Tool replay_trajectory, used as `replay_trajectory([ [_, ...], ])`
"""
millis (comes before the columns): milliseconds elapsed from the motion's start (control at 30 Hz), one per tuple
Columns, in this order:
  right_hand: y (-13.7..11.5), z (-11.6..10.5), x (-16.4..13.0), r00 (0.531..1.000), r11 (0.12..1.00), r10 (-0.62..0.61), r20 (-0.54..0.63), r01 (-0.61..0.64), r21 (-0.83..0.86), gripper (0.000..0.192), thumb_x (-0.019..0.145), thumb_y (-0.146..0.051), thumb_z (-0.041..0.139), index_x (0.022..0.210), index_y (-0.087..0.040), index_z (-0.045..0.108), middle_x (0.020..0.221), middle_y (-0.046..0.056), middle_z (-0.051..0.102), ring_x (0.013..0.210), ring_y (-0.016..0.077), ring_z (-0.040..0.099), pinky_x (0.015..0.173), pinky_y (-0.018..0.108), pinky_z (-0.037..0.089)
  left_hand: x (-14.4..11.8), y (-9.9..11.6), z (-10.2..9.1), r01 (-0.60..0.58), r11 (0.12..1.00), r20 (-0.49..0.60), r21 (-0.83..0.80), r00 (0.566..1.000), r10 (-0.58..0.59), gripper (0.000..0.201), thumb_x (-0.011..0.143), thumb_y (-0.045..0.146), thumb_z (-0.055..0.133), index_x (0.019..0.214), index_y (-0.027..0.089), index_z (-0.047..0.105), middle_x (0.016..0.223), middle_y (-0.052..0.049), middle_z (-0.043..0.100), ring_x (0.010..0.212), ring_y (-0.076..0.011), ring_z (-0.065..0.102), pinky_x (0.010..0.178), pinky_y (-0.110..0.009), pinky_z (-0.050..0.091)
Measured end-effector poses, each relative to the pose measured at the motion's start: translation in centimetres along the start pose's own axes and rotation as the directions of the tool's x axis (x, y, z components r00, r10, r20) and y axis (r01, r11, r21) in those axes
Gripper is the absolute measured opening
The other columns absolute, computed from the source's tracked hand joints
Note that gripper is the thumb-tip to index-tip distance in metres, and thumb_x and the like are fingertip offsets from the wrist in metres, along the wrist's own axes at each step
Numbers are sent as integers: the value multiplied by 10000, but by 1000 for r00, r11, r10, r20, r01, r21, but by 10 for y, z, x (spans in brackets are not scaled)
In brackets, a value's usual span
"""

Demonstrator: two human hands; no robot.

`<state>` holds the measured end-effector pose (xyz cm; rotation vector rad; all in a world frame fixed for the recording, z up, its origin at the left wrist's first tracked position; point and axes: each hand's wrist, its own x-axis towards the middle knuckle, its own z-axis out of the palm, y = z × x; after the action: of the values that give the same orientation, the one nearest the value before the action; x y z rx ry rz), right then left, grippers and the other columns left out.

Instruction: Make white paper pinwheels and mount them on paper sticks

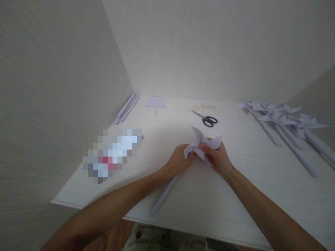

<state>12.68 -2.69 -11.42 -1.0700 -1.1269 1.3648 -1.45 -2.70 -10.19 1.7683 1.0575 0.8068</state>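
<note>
A white paper pinwheel (194, 142) with curled blades is between my two hands, over the middle of the table. My right hand (219, 157) is closed on it, thumb pressed at its centre and fingers behind the blades. My left hand (180, 158) is closed at its left side, just below a blade; its fingertips are partly hidden. From under this hand a rolled paper stick (164, 196) slants down toward the table's front edge. Whether the stick is joined to the pinwheel is hidden by the hands.
Scissors (208, 121) with black handles lie beyond my hands. At the right are several finished pinwheels on sticks (284, 120). Rolled paper sticks (127, 108), a paper sheet (157, 101), small tan bits (156, 113) and a pixelated object (115, 153) lie leftward. Walls (204, 48) enclose the table.
</note>
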Motion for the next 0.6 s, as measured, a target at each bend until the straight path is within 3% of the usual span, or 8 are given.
replay_trajectory([
  [167, -1, -1, 1, 1000, 997, -12, 0, 12, -75, 178, 629, -305, 641, 647, -154, 549, 511, -42, 474, 432, 79, 380, 395, 214, 255, -1, 2, 0, 7, 1000, -12, -2, 1000, -7, 204, 740, 195, 402, 615, 131, 549, 511, 0, 533, 581, -126, 511, 555, -216, 383],
  [367, -3, -1, 2, 999, 1000, 5, 33, -5, 0, 165, 612, -272, 658, 645, -152, 549, 527, -43, 486, 447, 77, 405, 409, 209, 285, -2, 3, -1, -2, 999, 10, -37, 1000, 3, 189, 744, 226, 401, 661, 136, 545, 510, 12, 516, 541, -112, 480, 546, -215, 368],
  [600, -9, 5, 4, 1000, 996, 0, -24, 2, 90, 301, 572, -245, 687, 837, -188, 555, 688, -23, 576, 594, 110, 517, 549, 223, 399, -4, 2, -2, 58, 987, -4, -151, 998, -59, 186, 760, 284, 403, 654, 152, 480, 400, 59, 401, 380, -73, 376, 415, -184, 314],
])
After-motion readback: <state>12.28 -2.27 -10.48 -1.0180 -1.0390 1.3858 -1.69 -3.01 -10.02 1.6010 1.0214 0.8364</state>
